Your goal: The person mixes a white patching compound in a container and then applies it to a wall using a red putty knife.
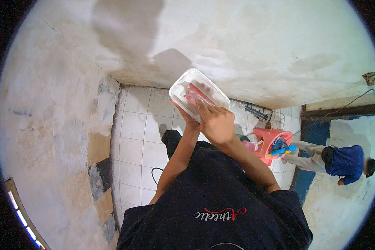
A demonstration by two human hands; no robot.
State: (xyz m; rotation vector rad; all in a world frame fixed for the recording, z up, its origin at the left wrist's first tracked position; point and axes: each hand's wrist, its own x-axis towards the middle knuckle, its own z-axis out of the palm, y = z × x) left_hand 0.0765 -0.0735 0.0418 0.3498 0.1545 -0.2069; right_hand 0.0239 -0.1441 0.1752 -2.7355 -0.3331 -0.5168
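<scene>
My right hand (218, 126) pinches the red scraper (199, 94); left hand (189, 118) supports white tray (212, 84), fingers can't tell. Likely scooping; next lift needs steadiness.

A blue-shirted person (346, 164) stands near a pink stool (264, 135).

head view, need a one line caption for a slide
Before a patchy wall, the left hand supports a white tray and the right hand holds a red tool.
</scene>
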